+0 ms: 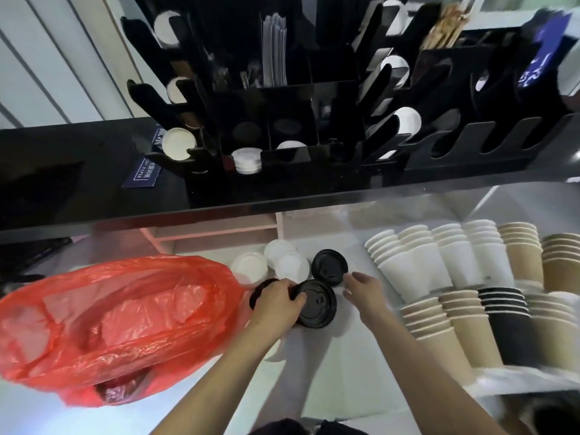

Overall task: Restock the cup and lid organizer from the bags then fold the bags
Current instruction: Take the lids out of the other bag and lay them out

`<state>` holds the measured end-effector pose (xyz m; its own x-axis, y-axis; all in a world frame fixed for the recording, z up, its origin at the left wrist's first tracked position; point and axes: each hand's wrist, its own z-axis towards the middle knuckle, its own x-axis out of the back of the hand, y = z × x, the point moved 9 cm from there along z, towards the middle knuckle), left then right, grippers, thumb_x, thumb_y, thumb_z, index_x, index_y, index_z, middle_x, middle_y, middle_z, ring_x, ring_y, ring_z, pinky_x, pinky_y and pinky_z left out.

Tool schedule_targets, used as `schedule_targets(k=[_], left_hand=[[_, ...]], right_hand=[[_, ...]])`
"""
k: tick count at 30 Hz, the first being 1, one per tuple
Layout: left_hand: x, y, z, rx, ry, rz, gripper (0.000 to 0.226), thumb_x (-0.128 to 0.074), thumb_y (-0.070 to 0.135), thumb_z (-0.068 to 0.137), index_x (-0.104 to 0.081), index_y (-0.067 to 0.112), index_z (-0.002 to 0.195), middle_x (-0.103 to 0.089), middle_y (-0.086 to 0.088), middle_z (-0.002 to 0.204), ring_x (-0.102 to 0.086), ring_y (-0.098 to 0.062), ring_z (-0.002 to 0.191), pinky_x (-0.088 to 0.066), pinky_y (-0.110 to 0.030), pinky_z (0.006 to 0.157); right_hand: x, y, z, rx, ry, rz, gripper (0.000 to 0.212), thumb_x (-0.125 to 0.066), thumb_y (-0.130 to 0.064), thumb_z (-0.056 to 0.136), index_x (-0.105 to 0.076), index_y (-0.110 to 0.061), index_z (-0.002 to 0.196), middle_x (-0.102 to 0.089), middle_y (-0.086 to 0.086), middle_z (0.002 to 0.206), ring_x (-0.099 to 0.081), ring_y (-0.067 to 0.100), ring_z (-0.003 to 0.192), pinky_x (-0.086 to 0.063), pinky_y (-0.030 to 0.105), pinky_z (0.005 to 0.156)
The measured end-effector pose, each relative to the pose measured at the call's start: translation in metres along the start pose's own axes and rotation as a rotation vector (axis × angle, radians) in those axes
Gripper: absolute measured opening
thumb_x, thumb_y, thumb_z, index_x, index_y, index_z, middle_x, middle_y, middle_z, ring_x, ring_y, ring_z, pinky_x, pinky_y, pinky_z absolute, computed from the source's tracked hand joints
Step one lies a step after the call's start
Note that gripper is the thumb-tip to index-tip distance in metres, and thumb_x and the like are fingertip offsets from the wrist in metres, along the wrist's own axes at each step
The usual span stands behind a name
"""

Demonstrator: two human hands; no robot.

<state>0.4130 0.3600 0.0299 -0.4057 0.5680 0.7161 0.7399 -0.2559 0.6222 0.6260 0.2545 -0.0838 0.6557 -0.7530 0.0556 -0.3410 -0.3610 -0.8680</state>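
My left hand [277, 301] grips a stack of black lids [317, 306] lying on the white counter, fingers curled over its left rim. My right hand [361, 285] hovers just right of that stack, fingers relaxed and holding nothing, close to a second stack of black lids [330, 265]. Three stacks of white lids [284, 262] stand behind. A red plastic bag [119, 321] lies open and crumpled at the left. The black cup and lid organizer [282, 120] stands on the black shelf above, with white lids in some slots.
Stacks of white, kraft and black paper cups [470, 277] lie on their sides at the right of the counter. The black shelf edge [219, 211] overhangs the counter's back. Straws and stirrers fill the organizer's upper compartments. A blue label [141, 174] lies on the shelf.
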Motion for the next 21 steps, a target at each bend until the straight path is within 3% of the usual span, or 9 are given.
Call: schedule_targets(k=[1,2,4,7,9,13,17,19,21], left_hand=[[-0.003,0.001,0.000,0.005,0.007,0.003,0.032,-0.065,0.038,0.094,-0.070,0.018,0.119,-0.073,0.000,0.111,-0.067,-0.021,0.103,-0.049,-0.030,0.084],[-0.005,0.004,0.000,0.002,0.016,0.007,0.032,-0.064,0.038,0.095,-0.070,0.018,0.119,-0.073,-0.001,0.112,-0.066,-0.022,0.103,-0.046,-0.029,0.080],[-0.009,0.009,-0.001,0.011,0.021,-0.003,0.031,-0.065,0.038,0.095,-0.070,0.017,0.118,-0.073,-0.001,0.110,-0.067,-0.023,0.102,-0.047,-0.028,0.079],[-0.021,0.018,-0.002,0.012,-0.026,-0.094,0.030,-0.063,0.041,0.093,-0.070,0.017,0.109,-0.074,-0.001,0.099,-0.074,-0.025,0.081,-0.061,-0.041,0.078],[-0.030,0.021,-0.001,-0.006,-0.045,-0.119,0.033,-0.061,0.047,0.089,-0.069,0.019,0.105,-0.074,0.001,0.094,-0.074,-0.023,0.068,-0.063,-0.045,0.070],[-0.050,0.023,-0.004,-0.023,-0.106,-0.129,0.030,-0.063,0.047,0.090,-0.069,0.020,0.101,-0.074,0.003,0.092,-0.074,-0.019,0.067,-0.063,-0.045,0.073],[-0.056,0.015,-0.010,0.003,-0.108,-0.125,0.029,-0.064,0.039,0.091,-0.071,0.018,0.110,-0.075,0.003,0.097,-0.073,-0.022,0.092,-0.060,-0.043,0.086],[-0.054,0.012,-0.013,0.016,-0.111,-0.141,0.023,-0.064,0.031,0.094,-0.071,0.019,0.112,-0.074,0.006,0.094,-0.073,-0.023,0.090,-0.059,-0.041,0.088],[-0.053,0.007,-0.016,0.021,-0.119,-0.139,0.018,-0.062,0.028,0.094,-0.071,0.021,0.108,-0.074,0.006,0.090,-0.073,-0.022,0.088,-0.059,-0.041,0.088]], right_hand=[[0.005,-0.005,-0.008,0.024,-0.003,-0.019,0.040,-0.075,-0.039,0.081,-0.049,-0.008,0.074,-0.041,0.014,0.077,-0.047,0.026,0.074,-0.052,0.034,0.067],[0.010,-0.010,-0.018,0.046,0.004,-0.016,0.031,-0.074,-0.034,0.089,-0.057,-0.011,0.077,-0.054,0.014,0.079,-0.056,0.025,0.076,-0.055,0.036,0.070],[0.013,-0.021,-0.043,0.080,-0.051,0.024,0.015,-0.068,-0.034,0.100,-0.071,-0.020,0.102,-0.074,0.004,0.097,-0.073,0.024,0.088,-0.060,0.040,0.076],[0.005,-0.030,-0.074,0.094,-0.276,-0.008,0.024,-0.066,-0.041,0.100,-0.073,-0.023,0.116,-0.078,0.002,0.104,-0.077,0.023,0.093,-0.062,0.040,0.077],[0.006,-0.025,-0.081,0.098,-0.315,-0.055,0.023,-0.071,-0.036,0.098,-0.073,-0.023,0.116,-0.078,0.002,0.106,-0.076,0.022,0.095,-0.062,0.040,0.077],[0.025,-0.003,-0.069,0.095,-0.149,-0.055,0.011,-0.072,-0.017,0.096,-0.075,-0.014,0.106,-0.078,0.007,0.101,-0.075,0.028,0.093,-0.064,0.050,0.081],[0.035,0.022,-0.058,0.020,-0.017,-0.006,0.012,-0.070,-0.008,0.095,-0.072,-0.003,0.106,-0.077,0.018,0.098,-0.075,0.037,0.095,-0.063,0.059,0.078],[0.039,0.028,-0.056,0.002,0.041,0.004,0.015,-0.070,-0.005,0.095,-0.070,0.003,0.108,-0.077,0.020,0.095,-0.076,0.038,0.091,-0.065,0.051,0.071],[0.040,0.031,-0.058,-0.005,0.087,0.017,0.012,-0.070,-0.005,0.096,-0.069,0.002,0.106,-0.076,0.021,0.093,-0.076,0.033,0.085,-0.063,0.033,0.062]])
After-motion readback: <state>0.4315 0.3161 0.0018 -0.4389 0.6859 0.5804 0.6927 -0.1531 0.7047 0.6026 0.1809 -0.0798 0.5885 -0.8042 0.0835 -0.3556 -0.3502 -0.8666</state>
